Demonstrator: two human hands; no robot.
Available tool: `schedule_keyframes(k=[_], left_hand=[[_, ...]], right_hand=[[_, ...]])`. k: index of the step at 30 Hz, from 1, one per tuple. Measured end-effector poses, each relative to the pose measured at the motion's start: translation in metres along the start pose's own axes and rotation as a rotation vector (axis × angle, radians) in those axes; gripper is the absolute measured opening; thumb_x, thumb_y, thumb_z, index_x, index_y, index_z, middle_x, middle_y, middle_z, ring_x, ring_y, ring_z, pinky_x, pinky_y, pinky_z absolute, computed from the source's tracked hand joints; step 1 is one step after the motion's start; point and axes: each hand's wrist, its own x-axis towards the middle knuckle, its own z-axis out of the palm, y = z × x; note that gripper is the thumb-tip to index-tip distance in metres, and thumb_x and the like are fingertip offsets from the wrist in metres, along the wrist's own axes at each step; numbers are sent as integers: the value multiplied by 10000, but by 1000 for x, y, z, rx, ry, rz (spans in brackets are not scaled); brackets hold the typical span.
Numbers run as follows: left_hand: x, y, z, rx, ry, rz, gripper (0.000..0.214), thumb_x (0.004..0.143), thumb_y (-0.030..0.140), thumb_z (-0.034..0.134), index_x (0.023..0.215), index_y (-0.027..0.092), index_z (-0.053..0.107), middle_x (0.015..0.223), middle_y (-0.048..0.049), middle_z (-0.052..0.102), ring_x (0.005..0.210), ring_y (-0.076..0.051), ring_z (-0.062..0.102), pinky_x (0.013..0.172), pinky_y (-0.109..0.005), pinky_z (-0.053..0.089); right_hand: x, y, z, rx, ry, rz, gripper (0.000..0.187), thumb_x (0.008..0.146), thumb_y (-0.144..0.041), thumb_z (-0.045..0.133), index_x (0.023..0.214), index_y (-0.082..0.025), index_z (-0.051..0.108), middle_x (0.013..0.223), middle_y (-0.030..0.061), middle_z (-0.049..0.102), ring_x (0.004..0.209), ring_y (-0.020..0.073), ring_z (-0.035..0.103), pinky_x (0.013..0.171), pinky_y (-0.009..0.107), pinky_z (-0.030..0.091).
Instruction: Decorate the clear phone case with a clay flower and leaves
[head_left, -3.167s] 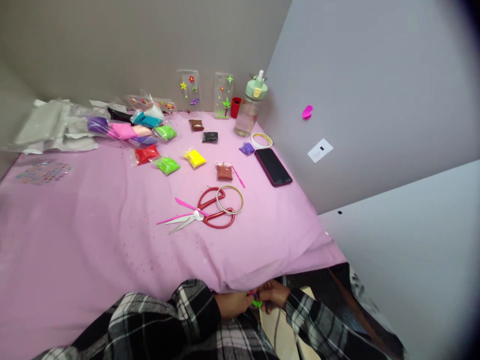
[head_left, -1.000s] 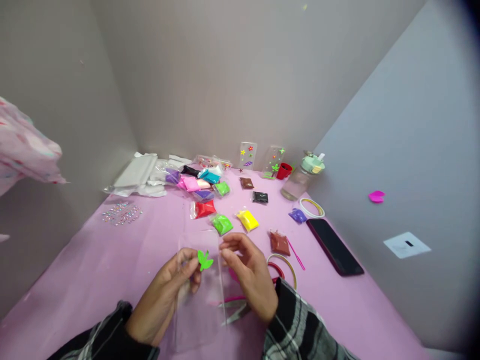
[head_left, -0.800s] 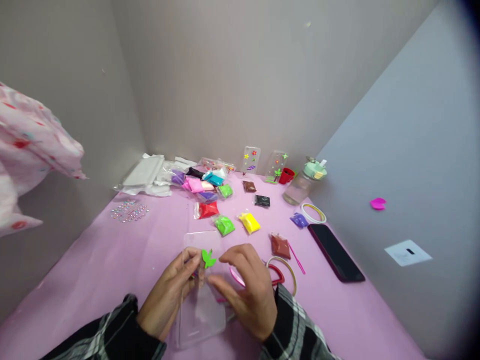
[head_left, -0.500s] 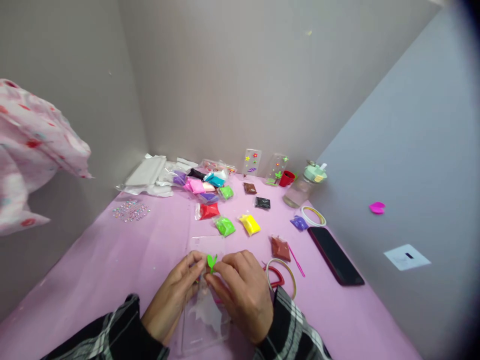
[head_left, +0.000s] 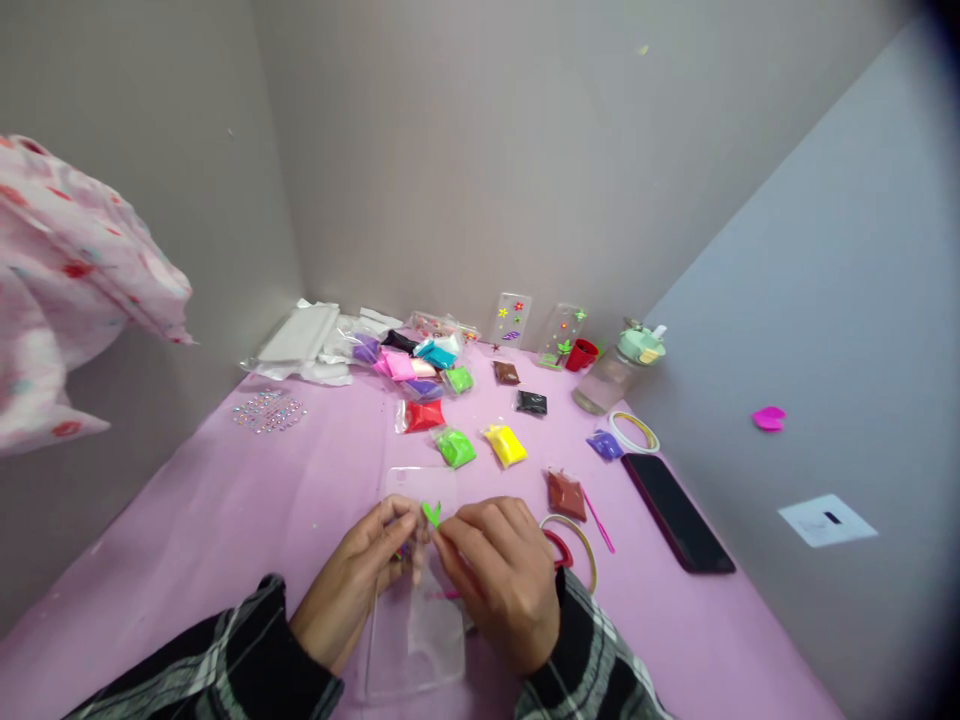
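Observation:
Between the fingertips of my right hand is a small bright green clay leaf piece, two-lobed and tilted to the left. My left hand is closed just left of it, fingers curled. Something small and multicoloured shows at its fingers, too hidden to name. Below both hands a clear phone case lies flat on the pink table, partly covered by them. A thin pink stick shows in part beneath my right hand.
Beyond the hands lie packets of green clay, yellow clay, red clay and brown clay. Rightward are red-handled scissors, a tape roll and a phone. Decorated clear cases and a jar stand behind.
The green leaf piece has tilted leftward and moved slightly right with my right fingertips. The gap between my hands has widened a little. The view has shifted slightly.

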Motion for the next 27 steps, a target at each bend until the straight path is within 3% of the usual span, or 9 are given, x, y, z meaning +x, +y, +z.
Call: schedule_keyframes(k=[6, 9, 17, 27], left_hand=[[1, 1, 1, -7, 7, -1, 252, 852, 424, 643, 833, 175, 605, 773, -6, 559, 681, -130, 507, 601, -244, 406], [0, 1, 1, -20, 14, 0, 257, 845, 426, 655, 828, 174, 612, 773, -7, 560, 679, -131, 513, 603, -248, 413], [-1, 3, 0, -65, -9, -7, 263, 836, 432, 670, 850, 173, 629, 760, 6, 545, 714, -132, 488, 663, -250, 426], [-1, 3, -2, -96, -3, 28, 234, 875, 420, 629, 845, 188, 626, 798, 4, 522, 754, -139, 461, 677, -242, 424]], right_hand=[[5, 7, -8, 264, 65, 301, 84, 893, -114, 628, 834, -170, 650, 792, 39, 636, 766, 165, 586, 685, 302, 466], [6, 6, -13, 285, 94, 345, 107, 895, -113, 625, 807, -171, 644, 777, 36, 635, 741, 158, 599, 660, 287, 484], [-3, 0, -9, 10, 17, -174, 111, 917, -109, 590, 992, -144, 664, 839, 73, 702, 767, 182, 584, 708, 329, 469], [1, -1, -8, -61, -47, -255, 155, 951, -118, 518, 969, -124, 672, 843, 75, 710, 768, 183, 585, 708, 323, 448]])
